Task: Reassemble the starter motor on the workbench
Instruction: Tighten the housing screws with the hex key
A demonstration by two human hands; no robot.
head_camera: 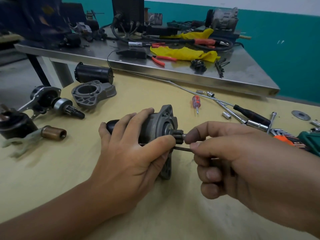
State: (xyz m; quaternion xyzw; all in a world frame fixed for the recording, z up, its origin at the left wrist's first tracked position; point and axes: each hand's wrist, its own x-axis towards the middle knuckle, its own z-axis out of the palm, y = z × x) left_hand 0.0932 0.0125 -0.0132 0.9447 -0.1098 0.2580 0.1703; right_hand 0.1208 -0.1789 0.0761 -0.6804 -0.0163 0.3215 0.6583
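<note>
A: On the workbench [173,196], the left hand [128,153] is closed around the starter motor [155,125], thumb by the pinion [178,133]; the right hand [242,158] pinches a long thin bolt [183,148] at the housing.

B: Risk?

A: Likely a misaligned bolt binding, or the motor rolling if the grip loosens.

B: Clutter?

A: 1 spare housing [93,93], a screwdriver [196,103] and sockets [226,115] lie near; none blocks the hands.
</note>
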